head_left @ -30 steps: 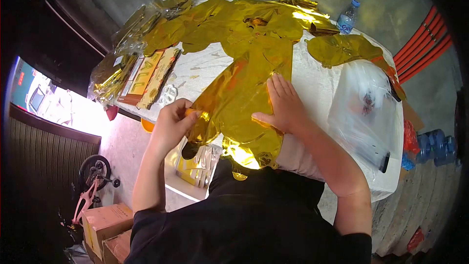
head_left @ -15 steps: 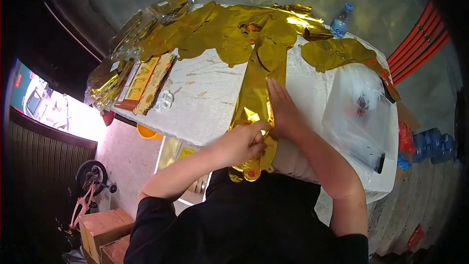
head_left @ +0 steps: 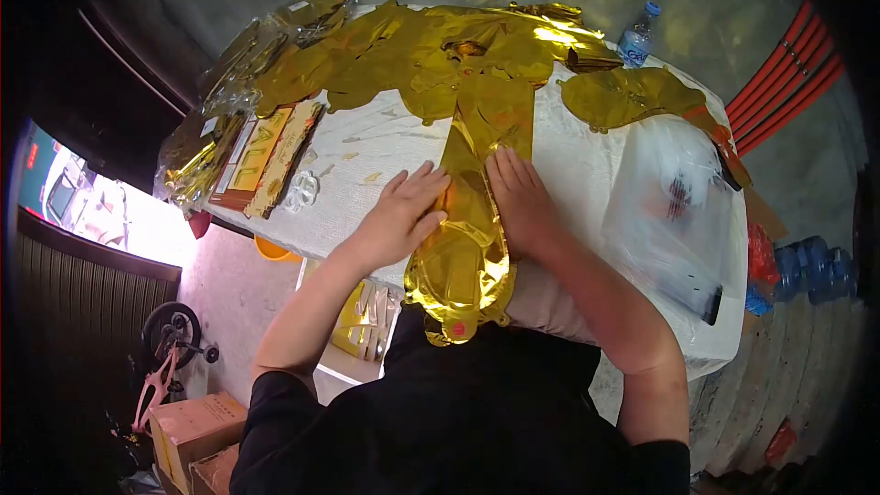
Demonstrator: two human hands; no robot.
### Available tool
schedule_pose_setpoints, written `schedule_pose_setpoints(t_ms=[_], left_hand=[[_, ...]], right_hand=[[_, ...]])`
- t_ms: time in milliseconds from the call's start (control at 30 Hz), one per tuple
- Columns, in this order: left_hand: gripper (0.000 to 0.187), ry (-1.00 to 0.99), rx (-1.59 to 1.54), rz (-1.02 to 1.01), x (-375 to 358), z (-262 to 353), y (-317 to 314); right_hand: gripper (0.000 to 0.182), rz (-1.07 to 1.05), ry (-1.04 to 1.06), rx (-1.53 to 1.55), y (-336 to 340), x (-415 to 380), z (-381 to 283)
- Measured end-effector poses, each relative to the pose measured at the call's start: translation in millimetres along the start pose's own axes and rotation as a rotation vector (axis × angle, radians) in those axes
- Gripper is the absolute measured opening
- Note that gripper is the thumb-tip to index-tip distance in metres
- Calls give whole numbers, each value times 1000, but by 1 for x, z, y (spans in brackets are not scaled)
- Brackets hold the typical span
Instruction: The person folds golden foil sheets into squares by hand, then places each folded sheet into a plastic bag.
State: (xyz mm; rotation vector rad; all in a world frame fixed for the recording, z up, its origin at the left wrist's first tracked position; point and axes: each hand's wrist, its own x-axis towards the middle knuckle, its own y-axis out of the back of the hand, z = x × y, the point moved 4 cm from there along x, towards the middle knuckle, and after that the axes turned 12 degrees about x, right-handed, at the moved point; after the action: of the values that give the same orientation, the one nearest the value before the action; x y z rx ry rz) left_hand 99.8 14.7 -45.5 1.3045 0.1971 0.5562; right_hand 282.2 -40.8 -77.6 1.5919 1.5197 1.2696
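A table [head_left: 577, 165] with a white, creased covering is observed, its far side heaped with flat gold foil shapes [head_left: 367, 69]. A gold foil strip [head_left: 463, 261] is laid lengthwise over the near edge, its narrow end overhanging towards the wearer's dark shirt. The strip's left edge is met by the left hand [head_left: 403, 211], its fingers extended and unclenched. The right hand [head_left: 522, 206] is laid flat along the opposite edge, fingers likewise straightened; nothing is seen to be grasped by either.

At the table's left, clear-wrapped packets [head_left: 197, 151] are stacked beside a printed card pack [head_left: 252, 160], and a white coil [head_left: 302, 190] is placed close by. On the right, a clear plastic bag [head_left: 655, 229] is spread out below a separate foil piece [head_left: 628, 96]; a bottle [head_left: 635, 39] is stood at the far edge.

Below the left side, an open white container [head_left: 362, 321] is noted, with foil-coloured packets inside. On the pale floor [head_left: 229, 275], a pink bicycle [head_left: 163, 362] and cardboard boxes [head_left: 197, 417] are found, near a ridged dark panel [head_left: 92, 284] and a brightly lit opening. At the far right, red pipes [head_left: 793, 82] and blue jugs [head_left: 807, 266] are recorded.
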Motion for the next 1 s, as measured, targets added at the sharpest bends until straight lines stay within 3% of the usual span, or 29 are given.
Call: schedule_pose_setpoints(t_ms=[433, 533, 600, 633, 700, 733, 800, 833, 967, 1000], left_hand=[[59, -142, 196, -109, 5, 4, -5], [61, -141, 204, -113, 4, 4, -6], [61, -136, 184, -104, 4, 4, -6], [61, -141, 183, -99, 4, 4, -6], [62, -139, 200, -109, 4, 2, -8], [62, -141, 200, -105, 4, 2, -7], [61, -123, 161, -134, 4, 2, -8], [61, -128, 159, -131, 4, 3, -8], [60, -122, 159, -126, 4, 2, -9], [61, -123, 159, -128, 3, 1, -9]], right_hand=[[75, -72, -62, 82, 9, -1, -7], [67, 41, -15, 134, 2, -2, 5], [41, 304, 55, 462, 13, 3, 12], [41, 307, 55, 455, 17, 2, 18], [29, 255, -518, 1060, 36, 1, 27], [29, 258, -516, 1057, 49, 1, 24], [30, 529, -221, 1055, 89, -6, 17], [30, 531, -221, 1050, 105, -14, 14], [26, -155, -194, 1405, 120, -65, -1], [26, -154, -195, 1401, 128, -71, -10]])
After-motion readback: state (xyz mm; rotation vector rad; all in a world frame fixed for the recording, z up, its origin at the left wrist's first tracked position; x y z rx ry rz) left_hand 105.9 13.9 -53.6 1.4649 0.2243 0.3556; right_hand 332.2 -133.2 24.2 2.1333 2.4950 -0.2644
